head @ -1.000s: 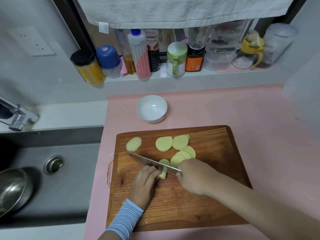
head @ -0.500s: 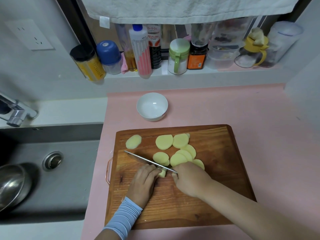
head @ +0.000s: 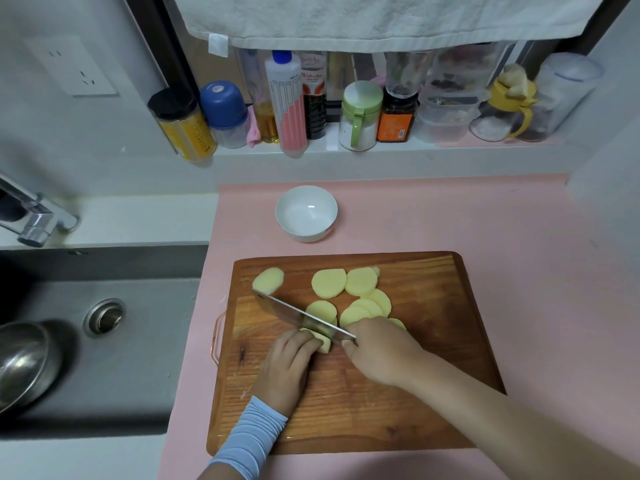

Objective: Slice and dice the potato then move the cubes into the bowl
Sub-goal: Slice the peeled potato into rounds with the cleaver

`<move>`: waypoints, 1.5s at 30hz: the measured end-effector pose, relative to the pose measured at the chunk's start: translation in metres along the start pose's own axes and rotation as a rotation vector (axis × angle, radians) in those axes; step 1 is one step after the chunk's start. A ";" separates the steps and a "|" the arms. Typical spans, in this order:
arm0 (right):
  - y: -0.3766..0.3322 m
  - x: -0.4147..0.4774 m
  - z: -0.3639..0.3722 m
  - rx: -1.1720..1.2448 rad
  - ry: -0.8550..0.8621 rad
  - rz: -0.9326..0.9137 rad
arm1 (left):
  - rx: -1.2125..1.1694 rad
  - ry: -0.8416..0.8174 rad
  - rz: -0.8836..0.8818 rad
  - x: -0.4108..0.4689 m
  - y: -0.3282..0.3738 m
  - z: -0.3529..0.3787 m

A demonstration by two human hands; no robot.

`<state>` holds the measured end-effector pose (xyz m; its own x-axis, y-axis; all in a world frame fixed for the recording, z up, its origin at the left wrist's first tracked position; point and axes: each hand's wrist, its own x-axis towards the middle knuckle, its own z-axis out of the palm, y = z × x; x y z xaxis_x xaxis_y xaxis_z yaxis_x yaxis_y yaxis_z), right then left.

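We look down on a pink surface (head: 519,271); a grey sink (head: 156,341) adjoins its left edge, below a tap (head: 34,223). Jars (head: 360,116) crowd the ledge (head: 415,153) behind, under a towel (head: 381,19). A socket (head: 74,69) marks the wall (head: 86,150).

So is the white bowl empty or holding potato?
Empty: the white bowl shows only its bare inside; the potato slices all lie on the wooden cutting board.

The board (head: 346,410) is made of grained wood, the knife (head: 287,311) of bright smooth metal, the bowl (head: 306,233) is glazed glossy, the towel (head: 381,19) woven of rough cloth.
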<state>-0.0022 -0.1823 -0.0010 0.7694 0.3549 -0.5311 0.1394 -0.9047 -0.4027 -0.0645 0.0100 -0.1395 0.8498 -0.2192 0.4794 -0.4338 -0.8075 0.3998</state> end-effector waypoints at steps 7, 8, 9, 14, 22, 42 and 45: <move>-0.010 -0.025 -0.020 -0.076 0.061 -0.062 | -0.014 0.004 -0.001 0.000 -0.002 0.000; -0.010 -0.028 -0.022 -0.080 0.065 -0.064 | -0.017 0.005 -0.001 0.000 -0.002 0.000; -0.010 -0.030 -0.024 -0.085 0.066 -0.064 | -0.017 0.006 -0.004 0.000 -0.002 0.000; -0.005 -0.038 -0.029 -0.117 0.053 -0.060 | -0.003 0.008 -0.018 -0.001 -0.002 0.002; -0.002 -0.037 -0.034 -0.104 -0.011 0.006 | 0.011 0.013 0.009 0.001 -0.002 0.001; -0.018 -0.018 -0.037 -0.187 -0.100 0.033 | 0.022 0.011 -0.018 0.000 0.000 0.000; -0.019 -0.017 -0.037 -0.196 -0.093 0.034 | 0.035 0.024 -0.017 -0.002 0.000 0.001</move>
<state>0.0048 -0.1804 0.0430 0.7165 0.3352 -0.6117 0.2396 -0.9419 -0.2354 -0.0657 0.0093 -0.1414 0.8492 -0.1923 0.4918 -0.4083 -0.8298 0.3805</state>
